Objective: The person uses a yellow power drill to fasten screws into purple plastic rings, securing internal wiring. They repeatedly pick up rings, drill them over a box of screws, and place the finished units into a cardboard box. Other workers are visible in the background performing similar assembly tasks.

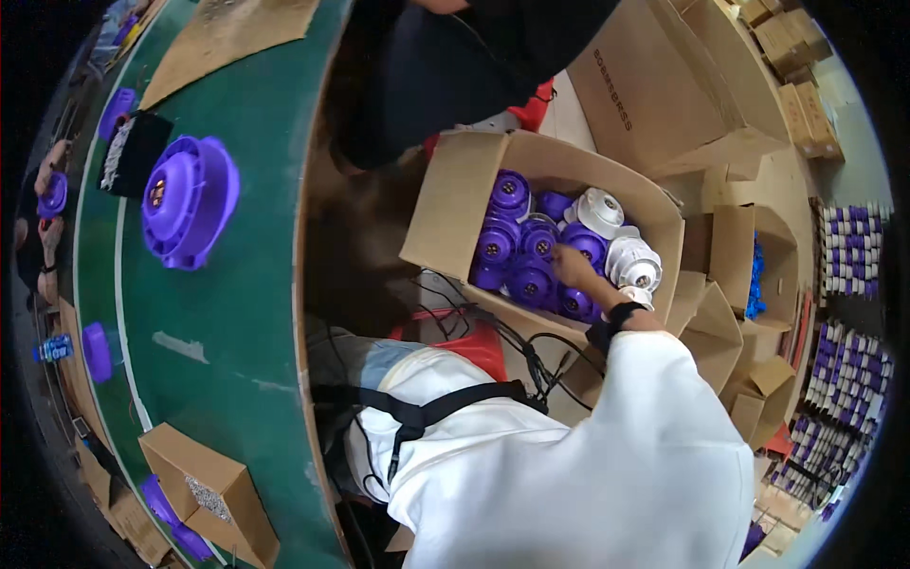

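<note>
My right hand [575,270] reaches down into an open cardboard box [464,194], the arm in a white sleeve with a dark band at the wrist. Its fingers are curled against a purple round plastic housing [540,245] among several like it; the fingertips are partly hidden. White round housings [633,263] lie at the box's right side. Brass-coloured contacts show in the middle of several housings. No part of my left hand comes into view. On the green table to the left stands another purple housing [180,204], tilted, away from my hand.
The green table [232,341] holds a black container [137,156] and a small carton of metal pieces [209,498]. Black cables [540,365] and a red stool [483,346] are beside the box. A person in dark clothes [408,95] is beyond it. Stacked purple-and-white parts [853,251] are far right.
</note>
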`<state>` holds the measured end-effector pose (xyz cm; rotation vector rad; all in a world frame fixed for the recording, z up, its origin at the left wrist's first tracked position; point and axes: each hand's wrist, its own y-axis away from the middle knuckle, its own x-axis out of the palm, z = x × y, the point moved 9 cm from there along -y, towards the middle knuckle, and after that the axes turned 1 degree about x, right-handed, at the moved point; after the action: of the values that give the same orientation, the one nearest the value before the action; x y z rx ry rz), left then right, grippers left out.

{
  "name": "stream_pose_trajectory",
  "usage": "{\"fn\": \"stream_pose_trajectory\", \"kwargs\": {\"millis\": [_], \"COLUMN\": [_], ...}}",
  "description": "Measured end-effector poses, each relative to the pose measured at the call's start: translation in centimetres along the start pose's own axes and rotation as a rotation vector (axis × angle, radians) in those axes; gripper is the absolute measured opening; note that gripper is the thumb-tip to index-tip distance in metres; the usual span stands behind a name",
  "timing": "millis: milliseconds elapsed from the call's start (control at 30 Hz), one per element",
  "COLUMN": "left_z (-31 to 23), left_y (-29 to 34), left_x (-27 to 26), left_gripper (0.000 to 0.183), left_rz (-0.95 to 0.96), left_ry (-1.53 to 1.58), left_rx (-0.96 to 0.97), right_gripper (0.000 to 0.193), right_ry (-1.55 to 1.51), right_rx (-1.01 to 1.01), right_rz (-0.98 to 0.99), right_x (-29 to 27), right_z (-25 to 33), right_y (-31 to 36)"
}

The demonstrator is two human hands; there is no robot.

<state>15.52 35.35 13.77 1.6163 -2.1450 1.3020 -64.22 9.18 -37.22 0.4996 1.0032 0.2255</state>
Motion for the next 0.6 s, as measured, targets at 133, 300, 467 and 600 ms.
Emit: {"fn": "stream_pose_trajectory", "kwargs": {"millis": [133, 300, 467, 600], "left_z": [1.2, 1.2, 0.6, 1.2], "left_y": [3.3, 4.7, 4.2, 7.7], "left_x": [6.6, 11.5, 12.7, 14.7], "left_gripper": [0.019, 0.023, 0.018, 0.017], "left_rz": [-0.034, -0.033, -0.005, -0.049], "left_ry": [0.069, 0.060, 0.023, -0.088], "left_rx": [-0.050, -0.085, -0.006, -0.052], "right_gripper": [0.048, 0.056, 0.058, 0.060], "right_ry": [0.086, -0.024, -0.168, 0.000], "right_rx": [0.168, 0.384, 0.332, 0.311], "right_rz": [0.091, 0.148, -0.280, -0.418], "right_x": [7.7, 11.3, 6.4, -4.7], "right_z": [-6.6, -10.0, -10.4, -12.4], "right_y": [-1.6, -3.7, -1.0, 2.8]}}
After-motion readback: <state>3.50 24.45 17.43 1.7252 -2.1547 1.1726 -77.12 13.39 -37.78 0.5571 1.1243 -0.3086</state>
